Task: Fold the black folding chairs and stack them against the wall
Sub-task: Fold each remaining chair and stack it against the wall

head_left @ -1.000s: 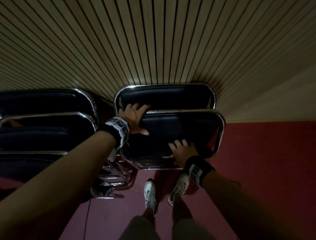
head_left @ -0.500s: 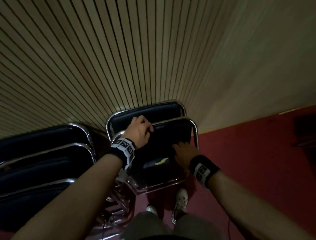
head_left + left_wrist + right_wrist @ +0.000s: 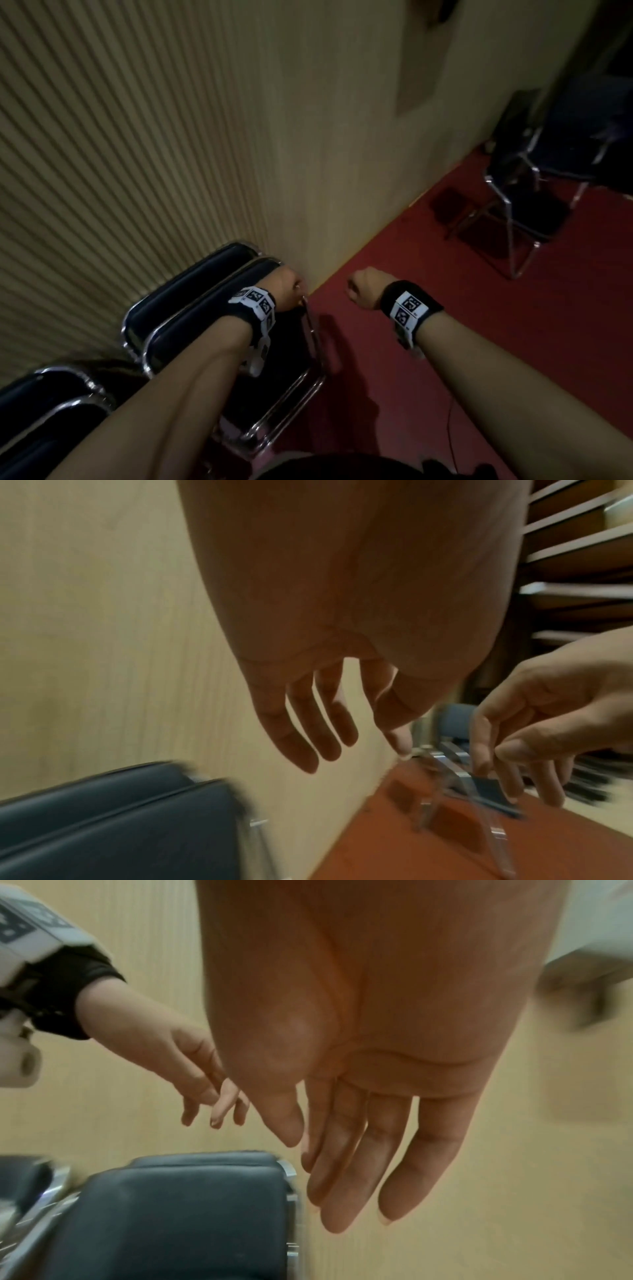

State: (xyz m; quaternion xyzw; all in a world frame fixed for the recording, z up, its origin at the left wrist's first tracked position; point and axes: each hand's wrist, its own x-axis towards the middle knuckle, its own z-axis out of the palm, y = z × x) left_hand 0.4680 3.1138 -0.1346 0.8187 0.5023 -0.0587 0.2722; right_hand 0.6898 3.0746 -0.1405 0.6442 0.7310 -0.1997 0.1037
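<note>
Two folded black chairs with chrome frames lean on the slatted wall; the front chair lies against the rear one. My left hand hovers just above the front chair's top right corner, fingers hanging loose and holding nothing, as the left wrist view shows. Right of the chairs, my right hand hangs empty over the red carpet with fingers nearly straight. The folded pair also appears in the wrist views. An unfolded black chair stands at the far right.
More folded chairs lean on the wall at the lower left. Red carpet stretches between me and the unfolded chair. A thin cable lies on the floor. Dark shelving stands beyond the unfolded chair.
Both hands have let go of the front folded chair and lifted off it. My view has swung right, bringing the unfolded chair into sight.
</note>
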